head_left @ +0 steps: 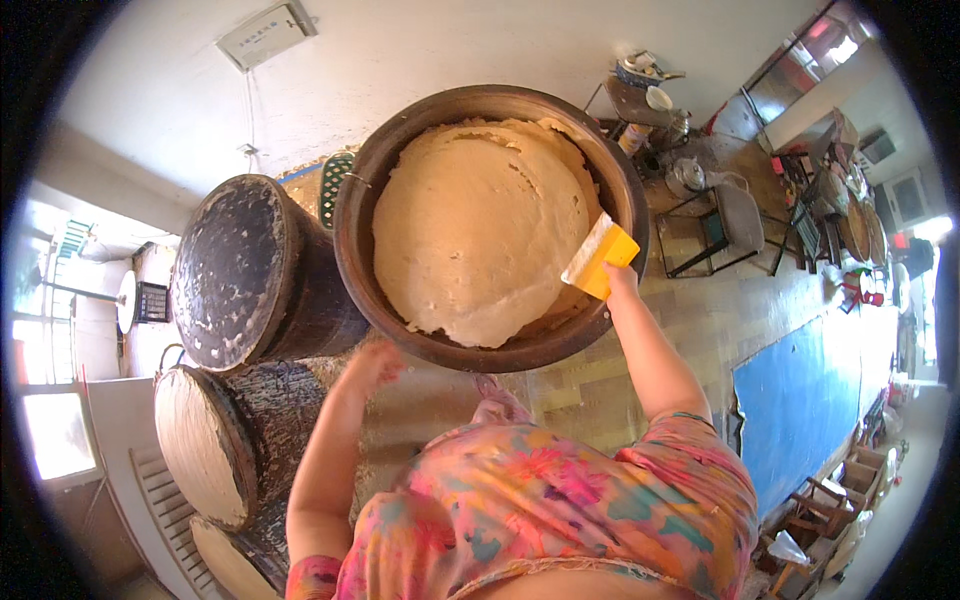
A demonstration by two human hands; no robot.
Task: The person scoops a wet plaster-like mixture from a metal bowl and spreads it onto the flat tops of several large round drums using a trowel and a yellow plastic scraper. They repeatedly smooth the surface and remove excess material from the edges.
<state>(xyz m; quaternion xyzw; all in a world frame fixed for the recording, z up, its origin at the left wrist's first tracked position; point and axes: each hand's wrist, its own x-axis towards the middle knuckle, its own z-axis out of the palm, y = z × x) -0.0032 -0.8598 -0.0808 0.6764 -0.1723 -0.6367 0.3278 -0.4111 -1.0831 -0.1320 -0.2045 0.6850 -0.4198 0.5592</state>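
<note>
A large brown earthenware vat (354, 230) holds a mass of pale tan dough (470, 220), with an uneven, cracked surface and ragged edges. My right hand (618, 275) grips a wide yellow scraper (605, 262) at the vat's right side; its pale-coated blade is over the dough. My left hand (382, 365), slightly blurred, is just outside the lower-left rim with loosely curled fingers apart and nothing visible in them. Whether it touches the rim I cannot tell.
A dark lidded barrel (230, 270) stands left of the vat, above pale-topped barrels (200, 445). A stool (730, 225), kettle (688, 178) and small table (632, 100) are at the upper right. A blue mat (800, 400) lies at lower right.
</note>
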